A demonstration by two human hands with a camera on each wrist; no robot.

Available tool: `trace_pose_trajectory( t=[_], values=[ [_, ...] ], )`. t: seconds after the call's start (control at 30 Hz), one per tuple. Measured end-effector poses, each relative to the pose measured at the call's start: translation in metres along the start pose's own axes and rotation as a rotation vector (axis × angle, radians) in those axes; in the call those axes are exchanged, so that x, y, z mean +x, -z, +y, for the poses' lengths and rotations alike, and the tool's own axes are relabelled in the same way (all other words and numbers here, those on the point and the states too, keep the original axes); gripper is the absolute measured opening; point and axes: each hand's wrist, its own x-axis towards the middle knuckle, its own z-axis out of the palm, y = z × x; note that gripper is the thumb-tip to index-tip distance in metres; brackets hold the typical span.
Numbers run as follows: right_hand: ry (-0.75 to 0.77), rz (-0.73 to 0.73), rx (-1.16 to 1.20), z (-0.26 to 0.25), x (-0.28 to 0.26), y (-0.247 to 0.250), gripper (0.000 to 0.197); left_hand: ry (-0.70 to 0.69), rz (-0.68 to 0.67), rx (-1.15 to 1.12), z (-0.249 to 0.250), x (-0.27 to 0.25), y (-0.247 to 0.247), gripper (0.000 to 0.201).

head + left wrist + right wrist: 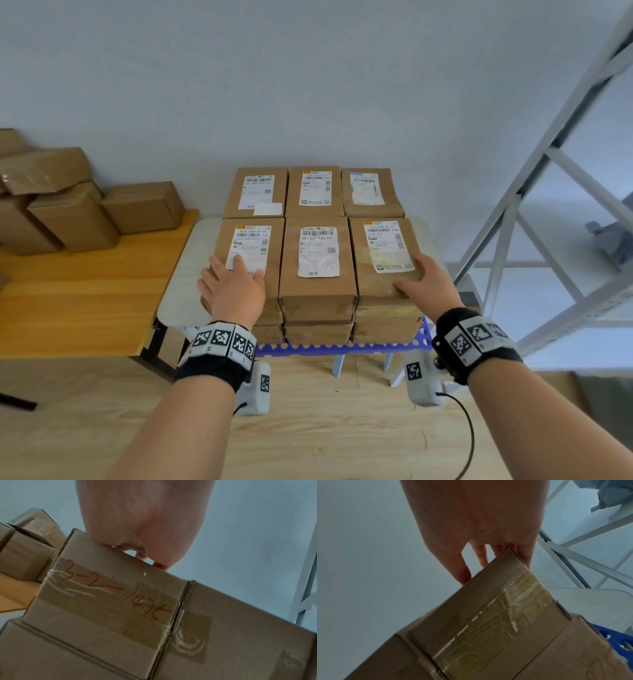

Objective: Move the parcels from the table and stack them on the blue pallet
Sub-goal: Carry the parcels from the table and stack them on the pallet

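Flat left hand (233,287) and right hand (424,277) rest atop stacked parcels (317,260).

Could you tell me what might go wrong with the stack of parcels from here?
1. The left hand lies flat on the front left parcel, whose near end seems to jut past the parcels beneath; a push could slide it off.
2. The right hand rests at the outer corner of the front right parcel, close to the edge of the blue pallet; a nudge outward might tip it off.
3. More parcels wait on the wooden table; a taller stack may lean.
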Motion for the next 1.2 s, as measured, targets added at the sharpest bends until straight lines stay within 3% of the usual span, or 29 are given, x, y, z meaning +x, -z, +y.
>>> trace_pose_trajectory(
  t=[0.33,0.43,0.53,0.7,0.9,1.2],
  values=[
    [-0.022,0.008,0.083,-0.003,-0.001,0.003,0.069,-0.040,0.011,-0.007,0.001,-0.008,0.006,0.053],
    [0.043,0.072,0.086,-0.013,-0.010,0.009,0.054,-0.076,0.012,-0.047,-0.001,-0.011,0.011,0.051],
    [0.119,0.149,0.095,-0.029,-0.020,0.014,0.053,-0.086,0.033,-0.121,0.000,-0.020,0.017,0.051],
    [0.286,0.129,0.112,-0.071,-0.041,0.005,0.046,-0.097,0.121,-0.289,-0.012,-0.032,0.025,0.049],
    [0.425,0.008,0.131,-0.128,-0.063,-0.049,0.042,-0.057,0.138,-0.391,-0.058,-0.048,0.056,0.053],
    [0.475,-0.151,0.237,-0.227,-0.129,-0.193,0.037,0.034,0.103,-0.369,-0.217,-0.043,0.107,0.055]
  ],
)
